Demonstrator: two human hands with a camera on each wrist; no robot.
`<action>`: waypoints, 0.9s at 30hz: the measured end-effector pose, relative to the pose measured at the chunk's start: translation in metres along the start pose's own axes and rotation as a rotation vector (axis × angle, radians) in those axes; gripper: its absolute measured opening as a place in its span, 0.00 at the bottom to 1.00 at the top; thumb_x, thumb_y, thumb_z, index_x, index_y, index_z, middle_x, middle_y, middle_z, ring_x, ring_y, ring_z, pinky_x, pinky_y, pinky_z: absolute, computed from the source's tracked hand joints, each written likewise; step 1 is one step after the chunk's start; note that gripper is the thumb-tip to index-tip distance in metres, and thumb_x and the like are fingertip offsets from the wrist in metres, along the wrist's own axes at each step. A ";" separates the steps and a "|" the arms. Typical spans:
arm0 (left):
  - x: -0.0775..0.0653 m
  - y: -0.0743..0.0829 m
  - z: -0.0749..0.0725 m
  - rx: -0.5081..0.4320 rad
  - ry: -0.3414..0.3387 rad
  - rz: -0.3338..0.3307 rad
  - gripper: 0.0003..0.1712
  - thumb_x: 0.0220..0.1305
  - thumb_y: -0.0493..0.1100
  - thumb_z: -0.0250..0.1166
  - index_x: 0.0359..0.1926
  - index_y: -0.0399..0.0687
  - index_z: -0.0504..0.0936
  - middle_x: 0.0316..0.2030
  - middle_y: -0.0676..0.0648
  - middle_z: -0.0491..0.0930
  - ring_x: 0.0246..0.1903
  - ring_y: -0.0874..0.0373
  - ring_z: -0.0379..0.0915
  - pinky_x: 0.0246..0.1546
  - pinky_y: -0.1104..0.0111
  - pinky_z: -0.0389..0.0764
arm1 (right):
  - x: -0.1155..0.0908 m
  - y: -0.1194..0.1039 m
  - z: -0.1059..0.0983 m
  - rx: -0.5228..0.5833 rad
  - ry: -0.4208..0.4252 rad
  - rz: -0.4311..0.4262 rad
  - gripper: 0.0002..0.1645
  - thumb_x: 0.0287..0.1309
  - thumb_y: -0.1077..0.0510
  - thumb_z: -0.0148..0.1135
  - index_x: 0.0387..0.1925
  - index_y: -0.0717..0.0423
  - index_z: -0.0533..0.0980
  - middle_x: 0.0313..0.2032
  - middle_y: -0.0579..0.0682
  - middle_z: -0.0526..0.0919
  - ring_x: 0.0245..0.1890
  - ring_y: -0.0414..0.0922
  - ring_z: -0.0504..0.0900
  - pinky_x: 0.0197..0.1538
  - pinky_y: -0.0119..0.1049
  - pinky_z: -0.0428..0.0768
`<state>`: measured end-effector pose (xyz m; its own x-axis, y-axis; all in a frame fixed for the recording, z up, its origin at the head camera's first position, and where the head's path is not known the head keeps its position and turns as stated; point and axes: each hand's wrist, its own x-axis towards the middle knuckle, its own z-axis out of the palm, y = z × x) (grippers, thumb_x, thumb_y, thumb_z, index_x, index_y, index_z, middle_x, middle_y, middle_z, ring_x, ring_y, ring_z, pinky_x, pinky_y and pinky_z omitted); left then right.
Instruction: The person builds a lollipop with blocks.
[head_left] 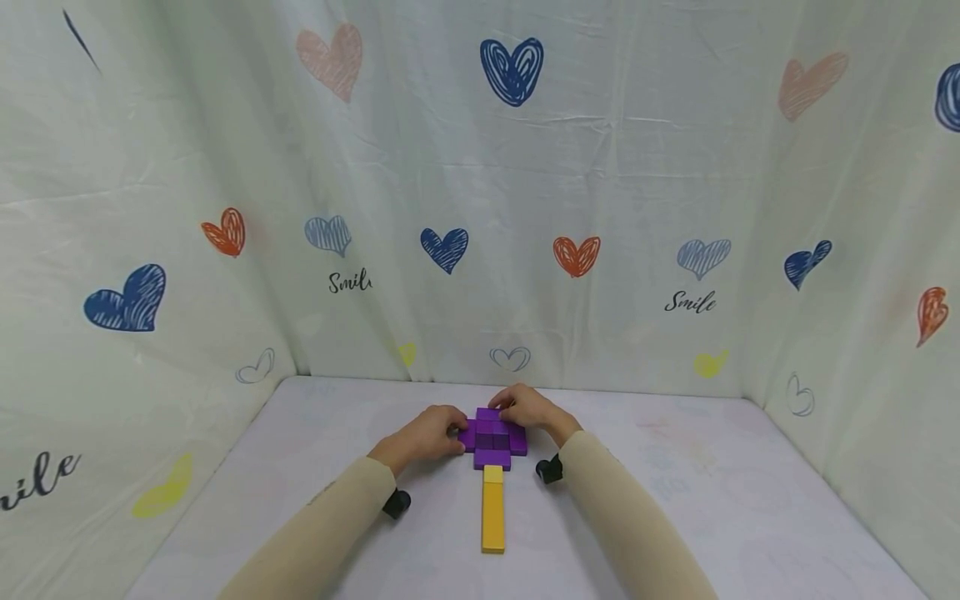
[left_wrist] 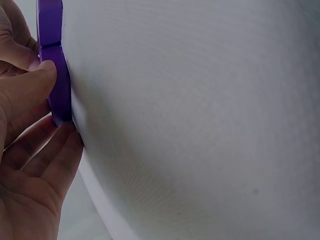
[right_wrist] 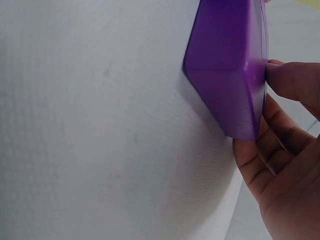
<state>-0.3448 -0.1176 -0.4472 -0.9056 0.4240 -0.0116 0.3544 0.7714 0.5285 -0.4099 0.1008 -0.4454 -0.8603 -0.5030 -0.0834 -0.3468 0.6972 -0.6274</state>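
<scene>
Flat purple blocks [head_left: 492,459] lie together in a cross-like shape on the table, with darker purple pieces [head_left: 492,435] in its middle. My left hand [head_left: 422,433] pinches the left purple block [head_left: 467,435] at its outer side; in the left wrist view a thumb overlaps the purple edge [left_wrist: 61,90] and other fingers touch its end. From the right, my right hand [head_left: 531,408] reaches over and pinches the back purple block [head_left: 489,413]. In the right wrist view, its thumb and fingers are around the end of a purple block [right_wrist: 220,45].
A long yellow block [head_left: 492,517] with a shorter, lighter yellow block [head_left: 492,474] at its far end extends toward me from the purple shape. The white table [head_left: 675,500] is bordered by a curtain [head_left: 637,317] printed with hearts. A dark wrist camera [head_left: 550,469] hangs beneath each wrist.
</scene>
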 end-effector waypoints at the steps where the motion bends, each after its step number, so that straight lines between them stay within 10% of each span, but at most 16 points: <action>1: 0.000 0.000 0.000 -0.001 0.000 -0.003 0.18 0.56 0.40 0.71 0.48 0.42 0.81 0.48 0.45 0.79 0.47 0.52 0.73 0.57 0.56 0.73 | 0.000 0.000 0.000 0.000 0.000 0.000 0.16 0.63 0.65 0.56 0.48 0.51 0.82 0.45 0.47 0.82 0.40 0.44 0.75 0.52 0.42 0.77; 27: -0.002 -0.001 0.001 -0.027 0.005 -0.016 0.20 0.56 0.42 0.70 0.50 0.44 0.81 0.53 0.44 0.78 0.52 0.51 0.73 0.59 0.56 0.71 | -0.001 0.004 -0.001 0.026 -0.004 -0.033 0.16 0.62 0.64 0.57 0.49 0.53 0.81 0.47 0.48 0.82 0.42 0.44 0.76 0.53 0.45 0.76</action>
<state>-0.3437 -0.1190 -0.4483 -0.9121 0.4097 -0.0161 0.3339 0.7650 0.5507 -0.4110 0.1043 -0.4470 -0.8471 -0.5274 -0.0659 -0.3646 0.6668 -0.6500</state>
